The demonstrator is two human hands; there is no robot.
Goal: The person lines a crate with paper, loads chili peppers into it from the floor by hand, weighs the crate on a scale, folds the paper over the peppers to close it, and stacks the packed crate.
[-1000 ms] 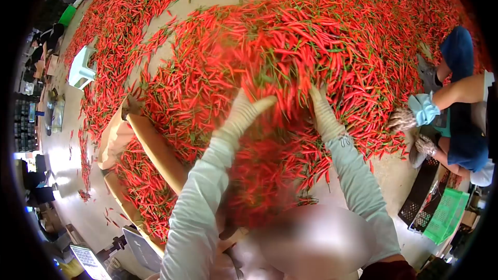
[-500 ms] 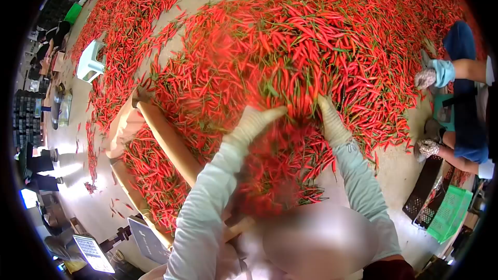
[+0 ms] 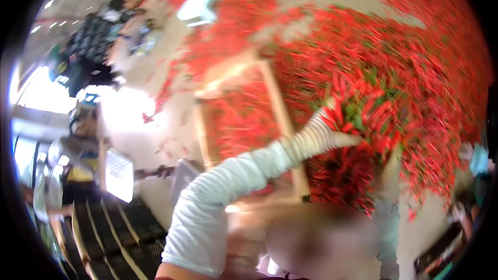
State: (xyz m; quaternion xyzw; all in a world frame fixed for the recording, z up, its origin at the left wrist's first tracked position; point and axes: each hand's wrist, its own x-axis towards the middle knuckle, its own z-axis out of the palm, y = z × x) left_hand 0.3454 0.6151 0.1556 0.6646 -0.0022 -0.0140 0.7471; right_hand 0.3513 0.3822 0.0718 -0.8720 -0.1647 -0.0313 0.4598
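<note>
A bunch of red chili peppers (image 3: pixel 381 116) with green stems is gathered between my two gloved hands, above the big pile (image 3: pixel 446 78). My left hand (image 3: pixel 322 130), in a pale striped glove, is closed against the bunch's left side, with peppers between thumb and fingers. On the other side, my right hand (image 3: pixel 392 168) presses against the peppers; it is blurred and its fingers are partly hidden. Just left of my left hand stands an open cardboard box (image 3: pixel 277 98) with loose red chili peppers (image 3: pixel 241 116) inside.
A pale stool (image 3: pixel 198 9) stands at the upper left. A lit display (image 3: pixel 119 175) and a grey panel (image 3: pixel 182 179) are left of the box. Dark crates (image 3: pixel 111 228) sit lower left. Another person's pale blue cuff (image 3: pixel 479 159) shows at the right edge.
My view has swung left, so the box and pile appear farther right. Both hands have come up with a bunch of chili peppers between them; before, they were reaching into the pile.
</note>
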